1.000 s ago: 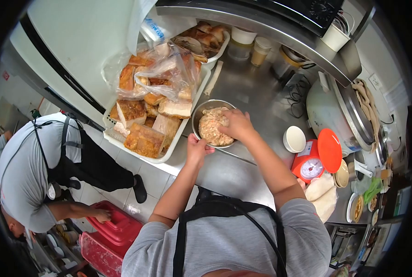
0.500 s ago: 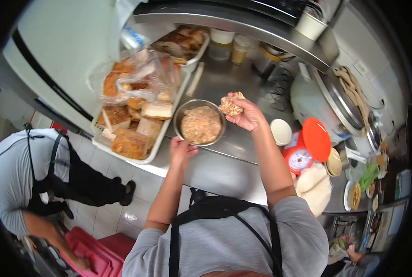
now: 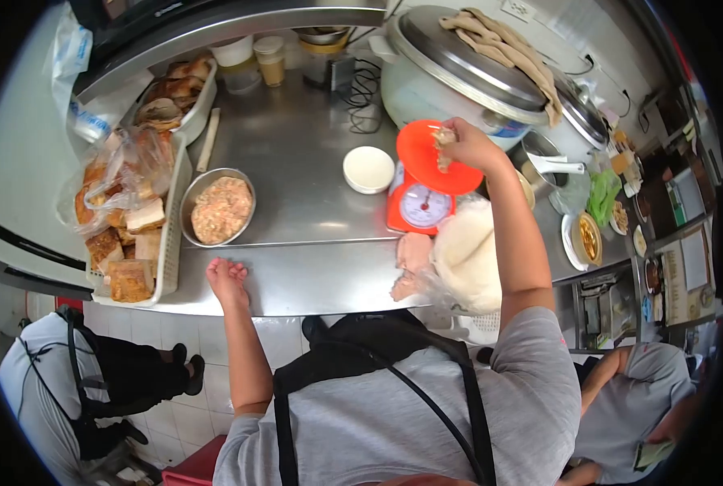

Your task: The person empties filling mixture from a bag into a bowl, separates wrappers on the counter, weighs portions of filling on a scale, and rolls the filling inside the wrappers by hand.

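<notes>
My right hand grips a clump of minced meat mixture at the red dish of a kitchen scale. Whether the clump touches the dish I cannot tell. My left hand rests near the counter's front edge with its fingers curled and nothing seen in them. Just beyond it, apart from the fingers, is a metal bowl holding more pinkish meat mixture. A white bowl stands left of the scale.
A white basket of roasted pork pieces under plastic stands at left, another tray of meat behind it. A large lidded pot is at back right. A dough-like white mass lies before the scale. Two other people stand nearby.
My right hand has moved right with the meat clump, from beside the metal bowl to the scale's dish. My left hand has let go of the bowl. The view has shifted right.
</notes>
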`<state>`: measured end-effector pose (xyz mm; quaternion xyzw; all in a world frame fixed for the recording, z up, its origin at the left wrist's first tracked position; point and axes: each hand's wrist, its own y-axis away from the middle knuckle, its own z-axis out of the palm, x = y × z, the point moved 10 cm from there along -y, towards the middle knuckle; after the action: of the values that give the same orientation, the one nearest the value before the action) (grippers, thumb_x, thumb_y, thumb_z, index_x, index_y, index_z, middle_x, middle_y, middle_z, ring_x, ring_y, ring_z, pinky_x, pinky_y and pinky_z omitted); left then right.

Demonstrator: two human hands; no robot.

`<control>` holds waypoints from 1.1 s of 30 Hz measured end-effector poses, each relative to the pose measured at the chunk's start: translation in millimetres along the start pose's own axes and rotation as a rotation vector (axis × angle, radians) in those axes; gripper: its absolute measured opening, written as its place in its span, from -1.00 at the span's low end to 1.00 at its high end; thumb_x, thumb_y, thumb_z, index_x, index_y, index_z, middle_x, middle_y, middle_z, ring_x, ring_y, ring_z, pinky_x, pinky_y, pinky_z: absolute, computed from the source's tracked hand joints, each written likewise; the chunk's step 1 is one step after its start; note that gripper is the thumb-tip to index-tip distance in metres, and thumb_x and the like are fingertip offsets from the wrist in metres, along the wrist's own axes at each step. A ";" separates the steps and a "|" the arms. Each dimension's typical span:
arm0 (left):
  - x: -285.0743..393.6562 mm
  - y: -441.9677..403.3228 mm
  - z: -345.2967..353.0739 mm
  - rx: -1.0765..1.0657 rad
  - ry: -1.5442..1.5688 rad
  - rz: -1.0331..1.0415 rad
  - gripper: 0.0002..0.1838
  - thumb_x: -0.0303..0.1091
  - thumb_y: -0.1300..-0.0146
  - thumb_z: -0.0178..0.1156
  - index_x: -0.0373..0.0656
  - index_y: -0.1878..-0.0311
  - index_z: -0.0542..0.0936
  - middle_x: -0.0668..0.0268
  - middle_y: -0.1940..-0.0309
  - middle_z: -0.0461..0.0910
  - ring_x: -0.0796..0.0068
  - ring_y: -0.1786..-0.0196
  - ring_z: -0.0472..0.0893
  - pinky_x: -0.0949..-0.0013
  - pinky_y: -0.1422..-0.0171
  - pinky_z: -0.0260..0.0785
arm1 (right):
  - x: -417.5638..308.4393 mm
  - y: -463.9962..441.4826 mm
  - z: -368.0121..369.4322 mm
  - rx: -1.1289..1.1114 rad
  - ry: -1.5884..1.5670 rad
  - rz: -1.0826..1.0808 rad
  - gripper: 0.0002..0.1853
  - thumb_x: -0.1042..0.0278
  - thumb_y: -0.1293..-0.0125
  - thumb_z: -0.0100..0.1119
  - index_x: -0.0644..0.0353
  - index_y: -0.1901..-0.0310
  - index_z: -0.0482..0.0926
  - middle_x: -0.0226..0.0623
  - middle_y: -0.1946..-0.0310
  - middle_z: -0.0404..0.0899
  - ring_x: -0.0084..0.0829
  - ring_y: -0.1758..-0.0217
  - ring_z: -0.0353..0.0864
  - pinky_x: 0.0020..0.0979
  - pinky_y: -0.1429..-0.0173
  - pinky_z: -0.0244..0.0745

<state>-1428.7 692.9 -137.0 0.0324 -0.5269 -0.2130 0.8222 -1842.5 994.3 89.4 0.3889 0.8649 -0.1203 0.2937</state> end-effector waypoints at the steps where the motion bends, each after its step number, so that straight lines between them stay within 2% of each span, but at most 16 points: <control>1: -0.3 2.1 0.1 0.026 -0.024 0.020 -0.79 -0.36 -0.21 -0.03 -0.09 0.11 0.23 0.32 0.41 0.35 0.48 0.46 0.43 0.46 0.41 0.35 | 5.5 1.1 -4.4 0.025 0.049 0.008 -0.47 0.34 0.07 0.17 0.29 0.01 0.32 -0.05 0.29 0.53 -0.40 0.15 0.54 -0.38 0.21 0.45; 3: 1.9 4.1 0.6 0.076 -0.069 0.068 -0.76 -0.40 -0.19 -0.05 -0.12 0.07 0.22 0.30 0.39 0.35 0.49 0.45 0.42 0.46 0.40 0.35 | 9.3 2.0 -8.6 0.077 0.146 0.017 -0.47 0.35 0.08 0.18 0.32 0.01 0.34 -0.03 0.30 0.53 -0.37 0.14 0.54 -0.35 0.19 0.45; 6: 6.9 8.3 -0.9 0.103 -0.093 0.136 -0.72 -0.45 -0.18 -0.08 -0.16 0.04 0.19 0.28 0.37 0.34 0.50 0.44 0.40 0.46 0.37 0.37 | -2.4 16.0 -7.9 0.020 0.083 0.081 -0.54 0.42 0.06 0.17 0.37 0.07 0.36 -0.04 0.36 0.55 -0.29 0.27 0.59 -0.36 0.27 0.47; 7: 7.1 7.6 -2.8 0.098 -0.085 0.161 -0.72 -0.45 -0.18 -0.08 -0.17 0.04 0.19 0.28 0.37 0.33 0.51 0.44 0.40 0.46 0.36 0.37 | -7.3 19.7 -6.8 0.036 0.059 0.063 -0.65 0.51 0.03 0.11 0.42 0.14 0.38 -0.04 0.43 0.56 -0.30 0.50 0.60 -0.41 0.40 0.49; 10: 8.7 7.5 -5.5 0.080 -0.083 0.222 -0.75 -0.44 -0.20 -0.08 -0.16 0.06 0.21 0.29 0.39 0.35 0.48 0.43 0.42 0.44 0.34 0.38 | -9.6 13.3 -5.7 0.157 0.336 -0.109 -0.67 0.53 0.02 0.09 0.42 0.16 0.39 -0.01 0.45 0.55 -0.32 0.53 0.60 -0.40 0.41 0.50; 13: 9.0 8.2 -6.4 0.071 -0.087 0.258 -0.77 -0.43 -0.21 -0.08 -0.15 0.07 0.22 0.30 0.40 0.36 0.46 0.42 0.43 0.44 0.33 0.39 | 1.1 17.6 -0.6 0.010 0.159 0.057 -0.63 0.41 0.04 0.13 0.31 0.14 0.41 -0.04 0.30 0.54 -0.23 0.26 0.58 -0.30 0.18 0.48; 16: 9.2 7.2 -7.1 0.063 -0.096 0.276 -0.78 -0.44 -0.21 -0.09 -0.15 0.07 0.23 0.31 0.41 0.36 0.46 0.42 0.43 0.44 0.33 0.39 | 8.4 15.5 -1.8 0.064 0.388 0.093 -0.59 0.30 0.05 0.15 0.16 0.09 0.43 -0.11 0.16 0.48 -0.17 0.05 0.46 -0.25 0.00 0.38; 19: 11.3 9.3 -5.9 0.073 -0.119 0.280 -0.78 -0.44 -0.21 -0.08 -0.16 0.08 0.22 0.31 0.40 0.35 0.47 0.42 0.43 0.45 0.33 0.40 | 7.5 19.9 -10.7 0.158 0.380 0.096 -0.58 0.26 0.04 0.14 0.06 0.06 0.44 -0.15 0.11 0.44 -0.15 0.00 0.42 -0.25 -0.03 0.36; 22: 13.2 11.7 -2.1 0.087 -0.138 0.277 -0.77 -0.46 -0.20 -0.10 -0.18 0.08 0.21 0.30 0.38 0.33 0.50 0.44 0.42 0.47 0.37 0.40 | 0.4 22.7 -19.2 0.208 0.318 0.034 -0.61 0.30 0.03 0.11 0.07 0.08 0.46 -0.18 0.11 0.43 -0.16 0.02 0.43 -0.27 -0.04 0.36; 28: 12.6 8.9 -0.4 0.047 -0.130 0.256 -0.76 -0.48 -0.19 -0.10 -0.19 0.07 0.20 0.28 0.37 0.32 0.50 0.45 0.41 0.47 0.39 0.40 | -17.1 22.3 -29.4 0.212 0.107 0.002 -0.80 0.36 -0.04 0.01 0.13 0.30 0.57 -0.13 0.32 0.54 -0.16 0.21 0.52 -0.27 0.09 0.41; 33: 11.7 10.0 1.9 0.006 -0.113 0.223 -0.78 -0.46 -0.19 -0.10 -0.18 0.09 0.21 0.29 0.41 0.33 0.50 0.46 0.41 0.48 0.40 0.38 | -40.1 30.9 -36.8 0.328 0.042 -0.144 -0.80 0.34 -0.11 -0.06 0.19 0.36 0.56 -0.09 0.44 0.55 -0.13 0.32 0.53 -0.25 0.19 0.41</control>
<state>-1423.0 697.8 -123.5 -0.0361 -0.5732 -0.1201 0.8098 -1813.7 1006.9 143.5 0.3711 0.8652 -0.2722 0.1990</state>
